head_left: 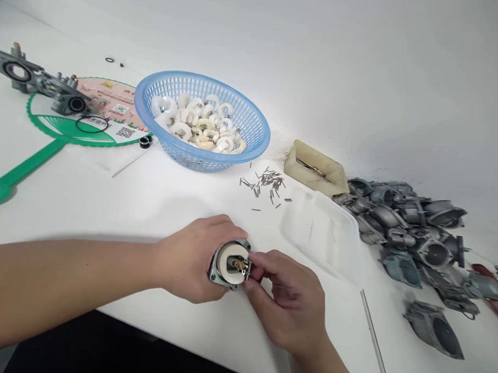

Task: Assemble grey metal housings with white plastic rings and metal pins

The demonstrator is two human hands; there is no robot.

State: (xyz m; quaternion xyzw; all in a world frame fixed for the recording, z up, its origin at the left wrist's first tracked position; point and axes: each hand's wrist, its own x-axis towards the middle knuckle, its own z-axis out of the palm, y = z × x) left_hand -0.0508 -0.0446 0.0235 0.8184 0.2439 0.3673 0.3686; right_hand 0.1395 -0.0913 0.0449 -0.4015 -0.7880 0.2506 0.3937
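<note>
Bare arms, bare hands
The left forearm (pixel 63 288) and right forearm (pixel 327 368) run bare out of frame; the left hand (pixel 192 258) and right hand (pixel 287 301) have slim, uncovered fingers (pixel 266 262).

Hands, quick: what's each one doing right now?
Left hand: closed, gripping a metal carburetor body.
Right hand: closed, fingers pinched at the body; whether they hold a small part cannot be told.

You are handling a grey metal part (pixel 214 275) ringed in white (slightly cream, really), beside a sky-blue basket (pixel 204 80) of white rings (pixel 198 124) and a green-edged pink fan (pixel 108 100).
</note>
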